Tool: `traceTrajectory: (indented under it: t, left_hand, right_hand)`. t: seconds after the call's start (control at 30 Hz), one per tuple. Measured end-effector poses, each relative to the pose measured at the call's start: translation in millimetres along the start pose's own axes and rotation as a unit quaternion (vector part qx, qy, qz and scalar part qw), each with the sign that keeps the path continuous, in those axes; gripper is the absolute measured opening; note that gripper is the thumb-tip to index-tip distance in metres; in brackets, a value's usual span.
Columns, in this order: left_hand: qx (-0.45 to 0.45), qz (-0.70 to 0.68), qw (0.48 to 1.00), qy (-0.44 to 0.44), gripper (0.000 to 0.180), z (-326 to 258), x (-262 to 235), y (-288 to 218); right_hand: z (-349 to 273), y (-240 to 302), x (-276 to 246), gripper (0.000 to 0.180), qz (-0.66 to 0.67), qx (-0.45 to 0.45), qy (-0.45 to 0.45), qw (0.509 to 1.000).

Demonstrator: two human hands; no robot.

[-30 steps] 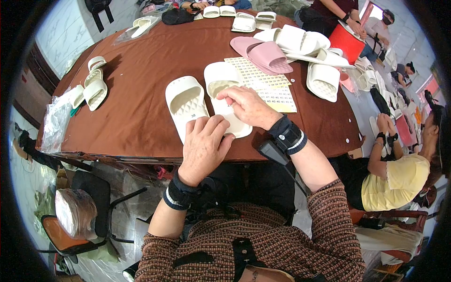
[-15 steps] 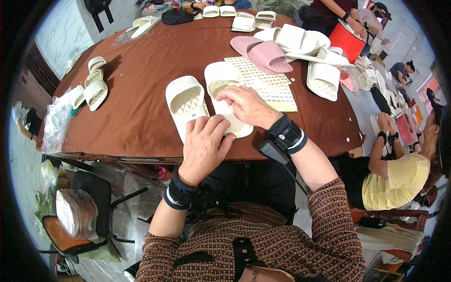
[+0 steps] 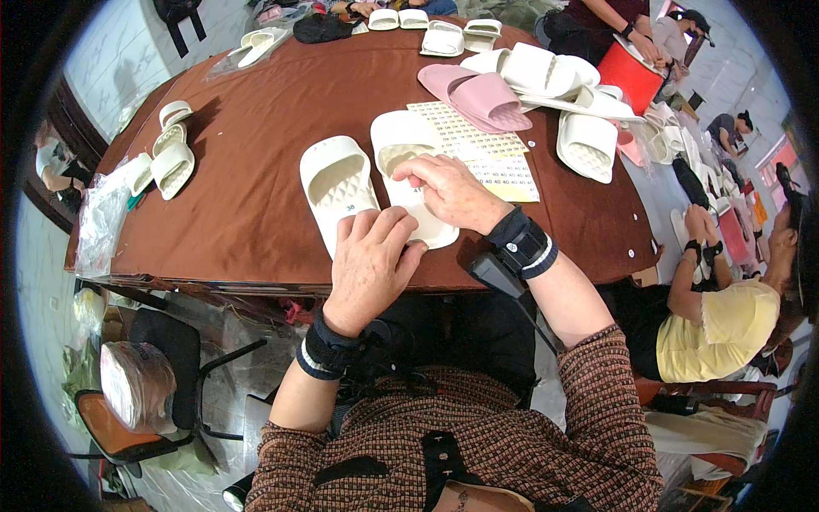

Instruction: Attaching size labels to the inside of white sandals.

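Two cream slide sandals lie side by side on the brown table [image 3: 256, 145] in front of me. My left hand [image 3: 372, 264] rests palm down at the table's near edge, its fingers on the heel of the left sandal [image 3: 335, 183] and touching the heel of the right sandal [image 3: 401, 154]. My right hand [image 3: 450, 193] presses fingers down on the right sandal's footbed, near its heel. A yellowish sheet of small stickers [image 3: 482, 152] lies just right of that sandal. Both wrists wear black bands.
Pink sandals [image 3: 478, 92] and a pile of cream ones [image 3: 563, 94] lie at the far right; more cream pairs [image 3: 171, 149] sit at the left and far edges. A red bucket [image 3: 631, 72] stands beyond the table. A person in yellow [image 3: 725, 316] sits to my right, chairs at lower left.
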State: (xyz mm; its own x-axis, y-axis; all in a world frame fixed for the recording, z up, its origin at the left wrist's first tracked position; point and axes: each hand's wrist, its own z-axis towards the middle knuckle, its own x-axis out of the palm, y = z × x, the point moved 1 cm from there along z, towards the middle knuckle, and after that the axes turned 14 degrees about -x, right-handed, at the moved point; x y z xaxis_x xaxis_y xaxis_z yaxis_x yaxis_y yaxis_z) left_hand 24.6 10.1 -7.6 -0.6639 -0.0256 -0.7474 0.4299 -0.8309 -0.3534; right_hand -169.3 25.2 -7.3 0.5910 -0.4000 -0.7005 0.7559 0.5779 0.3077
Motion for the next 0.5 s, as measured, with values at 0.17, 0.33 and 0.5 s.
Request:
traceTrajectory:
  t: [0.17,0.33,0.5]
  left_hand:
    - [0.0,-0.002,1.0,-0.001,0.027,0.1,1.3,0.1]
    - [-0.001,-0.004,1.0,-0.001,0.027,-0.4,1.0,0.5]
    - [-0.001,-0.004,1.0,0.0,0.026,-0.4,0.1,0.3]
  right_hand:
    - [-0.4,-0.2,-0.3,0.033,-0.015,-0.006,0.007,1.0]
    - [0.9,0.5,0.5,0.03,-0.024,-0.008,0.01,1.0]
    - [-0.5,1.2,-2.5,0.031,0.01,0.026,0.013,1.0]
